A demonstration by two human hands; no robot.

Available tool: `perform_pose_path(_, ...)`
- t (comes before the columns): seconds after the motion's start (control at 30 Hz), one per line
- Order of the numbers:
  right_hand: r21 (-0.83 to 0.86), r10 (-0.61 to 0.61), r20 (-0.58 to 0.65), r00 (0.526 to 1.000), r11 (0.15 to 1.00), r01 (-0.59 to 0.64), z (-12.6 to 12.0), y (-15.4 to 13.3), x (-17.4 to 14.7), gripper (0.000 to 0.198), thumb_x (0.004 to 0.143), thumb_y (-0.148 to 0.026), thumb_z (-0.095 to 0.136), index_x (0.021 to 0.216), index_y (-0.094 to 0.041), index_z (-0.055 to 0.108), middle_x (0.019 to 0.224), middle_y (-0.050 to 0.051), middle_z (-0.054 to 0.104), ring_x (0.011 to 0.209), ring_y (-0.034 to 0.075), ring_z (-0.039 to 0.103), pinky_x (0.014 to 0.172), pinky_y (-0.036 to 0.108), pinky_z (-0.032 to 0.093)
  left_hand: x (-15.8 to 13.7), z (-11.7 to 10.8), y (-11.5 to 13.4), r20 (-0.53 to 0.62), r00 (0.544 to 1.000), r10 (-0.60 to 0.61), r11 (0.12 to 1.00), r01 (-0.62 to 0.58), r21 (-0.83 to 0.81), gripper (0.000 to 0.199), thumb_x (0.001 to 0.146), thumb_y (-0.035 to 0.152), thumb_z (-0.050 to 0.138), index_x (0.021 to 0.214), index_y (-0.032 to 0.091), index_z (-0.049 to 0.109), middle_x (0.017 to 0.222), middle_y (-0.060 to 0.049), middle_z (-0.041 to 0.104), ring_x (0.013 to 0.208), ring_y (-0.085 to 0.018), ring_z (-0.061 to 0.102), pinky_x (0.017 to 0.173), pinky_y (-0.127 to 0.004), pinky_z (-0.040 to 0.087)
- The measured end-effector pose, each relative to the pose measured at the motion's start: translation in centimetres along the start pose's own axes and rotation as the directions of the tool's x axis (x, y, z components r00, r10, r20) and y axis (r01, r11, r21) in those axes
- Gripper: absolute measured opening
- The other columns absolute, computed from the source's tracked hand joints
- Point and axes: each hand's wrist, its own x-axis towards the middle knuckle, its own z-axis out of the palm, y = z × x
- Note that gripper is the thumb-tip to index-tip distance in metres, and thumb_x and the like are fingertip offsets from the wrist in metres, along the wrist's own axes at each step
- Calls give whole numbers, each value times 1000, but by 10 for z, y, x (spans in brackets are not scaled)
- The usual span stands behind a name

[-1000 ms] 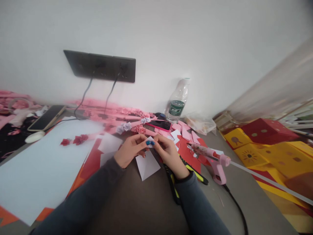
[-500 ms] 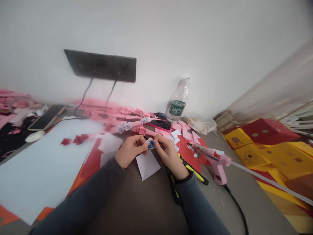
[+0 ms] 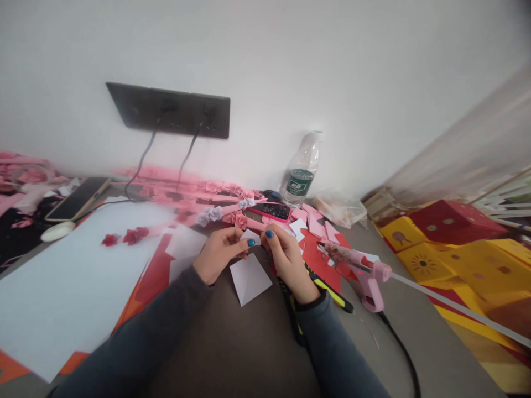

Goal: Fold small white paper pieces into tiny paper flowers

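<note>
Small and folded-looking, a white paper piece (image 3: 251,237) is pinched at its left side between the thumb and fingers of my left hand (image 3: 219,254). Closed at the paper's right end is my right hand (image 3: 286,262), thumb pressed against its curled fingers; part of the paper is hidden there. Below the hands a white paper square (image 3: 250,280) with a crease lies flat on the grey table (image 3: 224,342). Black-and-yellow handles (image 3: 336,296), apparently of scissors, show partly under my right wrist.
A pink glue gun (image 3: 365,268) with a long glue stick and black cord rests at right. Behind stand a water bottle (image 3: 299,182) and a pink-edged phone (image 3: 271,211). Paper flowers (image 3: 211,214) on pink strips, large white sheets (image 3: 83,276) and yellow boxes (image 3: 473,265) surround the hands.
My right thumb has shifted up and right, away from the left thumb, so more of the white paper shows between them. The phone's screen has lit up.
</note>
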Motion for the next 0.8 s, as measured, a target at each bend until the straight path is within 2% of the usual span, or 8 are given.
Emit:
perform_pose_path(0.1,9,6,43,999,1000,-7,0,-1,1,31,98,-44,47,77,-22,50,69,-1,48,61,15,43,57,28,34,0,-1,0,-9,1000,30,1000,-30,-3,41,63,41,86,62,15,54,60,4,57,55,-7,54,56,-20,47)
perform_pose_path(0.2,-6,-13,78,997,1000,13,0,-1,2,29,98,-41,46,77,-22,50,70,0,49,62,15,44,58,29,35,0,0,0,32,999,16,1000,-16,-4,41,64,41,85,64,15,54,63,3,58,59,-8,55,57,-21,50)
perform_pose_path(0.3,-3,-30,68,997,1000,30,-1,-1,2,27,99,-37,46,76,-22,48,69,-1,49,62,15,44,58,28,35,0,0,1,78,997,14,1000,-14,1,38,67,44,83,70,15,58,68,2,58,66,-10,58,59,-22,53)
perform_pose_path(0.4,10,-34,55,998,999,34,0,-2,1,22,97,-32,48,78,-22,50,70,-1,50,62,15,45,58,28,36,0,0,1,61,998,24,1000,-24,6,38,67,44,83,69,15,58,68,3,56,65,-9,56,59,-21,52)
perform_pose_path(0.5,33,-50,6,999,998,50,0,-2,0,10,95,-31,53,93,-22,55,77,0,53,65,15,49,60,28,40,-1,1,3,-2,1000,15,999,-15,-48,44,62,44,86,64,15,53,66,3,56,62,-8,56,59,-20,52)
perform_pose_path(0.6,12,-99,-2,995,995,99,0,-1,1,16,92,-31,61,104,-22,60,81,0,54,68,16,50,62,29,43,-1,3,5,4,1000,-22,992,23,-126,45,59,44,88,64,15,54,68,2,57,63,-9,58,58,-21,52)
perform_pose_path(0.8,-34,-142,9,990,989,143,0,0,3,10,90,-31,65,95,-22,66,77,1,55,66,16,50,61,30,42,0,2,4,16,1000,-9,989,11,-150,34,65,42,84,73,15,65,70,2,59,66,-10,60,61,-22,55)
